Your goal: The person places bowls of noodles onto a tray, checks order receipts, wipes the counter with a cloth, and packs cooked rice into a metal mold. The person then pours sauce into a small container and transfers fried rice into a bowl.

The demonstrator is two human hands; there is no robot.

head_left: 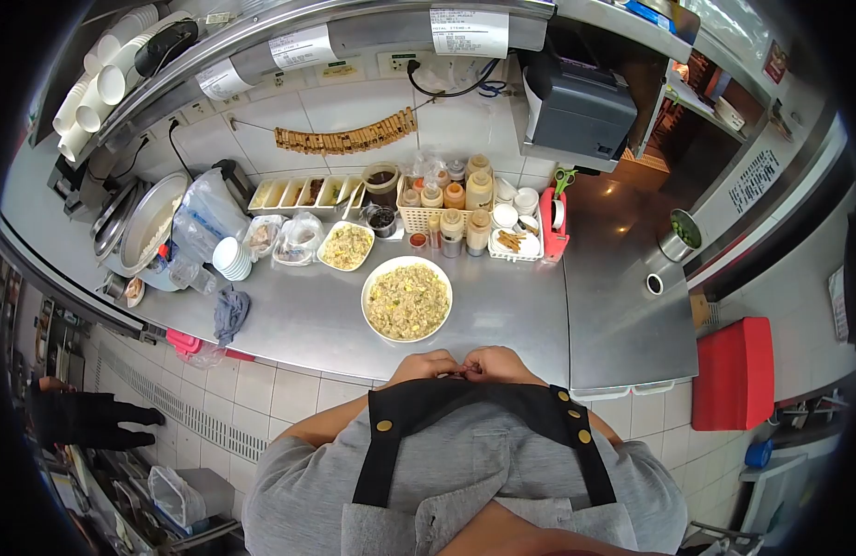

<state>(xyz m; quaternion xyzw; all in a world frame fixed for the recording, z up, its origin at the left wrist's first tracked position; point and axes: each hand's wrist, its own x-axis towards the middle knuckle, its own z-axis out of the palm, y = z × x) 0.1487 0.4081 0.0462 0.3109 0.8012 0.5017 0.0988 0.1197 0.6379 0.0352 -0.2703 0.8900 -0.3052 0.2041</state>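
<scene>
Fried rice (406, 300) already dished into round white bowl (405, 260) on worktop (507, 301); smaller portion in white dish (342, 268) beyond. Seems plated; anything left not evident. Left hand (426, 366), right hand (498, 363) meet near worktop edge, fingers curled; cannot tell if pinching anything.

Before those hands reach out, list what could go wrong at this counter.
The large bowl, filled with rice, sits just ahead of the hands; a careless reach might spill it. The crumpled cloth lies near the front edge of the counter and could slip off.
</scene>
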